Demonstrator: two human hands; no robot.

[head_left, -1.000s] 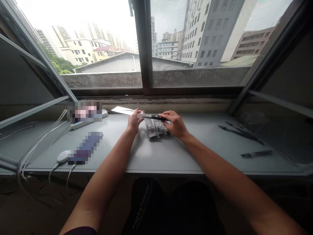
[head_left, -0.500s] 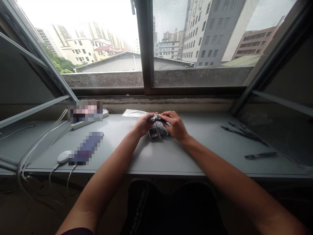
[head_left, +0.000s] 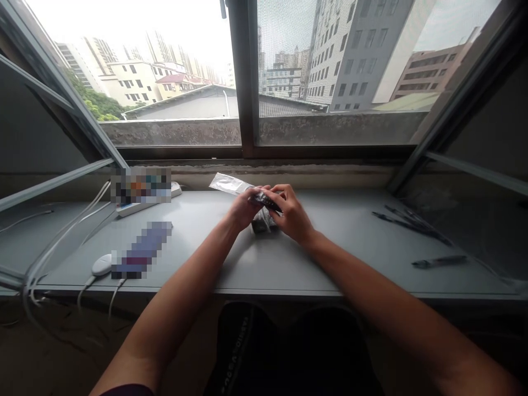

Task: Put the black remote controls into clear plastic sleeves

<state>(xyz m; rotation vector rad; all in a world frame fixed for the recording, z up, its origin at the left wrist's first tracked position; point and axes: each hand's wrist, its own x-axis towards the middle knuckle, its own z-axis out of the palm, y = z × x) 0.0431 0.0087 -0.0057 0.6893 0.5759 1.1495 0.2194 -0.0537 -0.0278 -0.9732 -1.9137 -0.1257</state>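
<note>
My left hand (head_left: pixel 243 210) and my right hand (head_left: pixel 291 215) meet over the middle of the grey desk (head_left: pixel 264 258). Both are closed on a small black pen-like object (head_left: pixel 266 201) held between them. A clear plastic sleeve (head_left: pixel 229 183) sticks out up and to the left from my left hand's fingers. Under the hands a clear bag of dark items (head_left: pixel 263 221) lies on the desk, mostly hidden by my fingers.
A white power strip (head_left: pixel 144 203) and cables lie at the back left. A white mouse-shaped device (head_left: pixel 101 265) sits near the front left edge. Several dark pens (head_left: pixel 406 223) and one single pen (head_left: pixel 439 262) lie on the right. The window frame (head_left: pixel 245 82) stands behind.
My left hand has closed in on the right hand and the black object. The clear sleeve has lifted off the desk and tilted up at the left.
</note>
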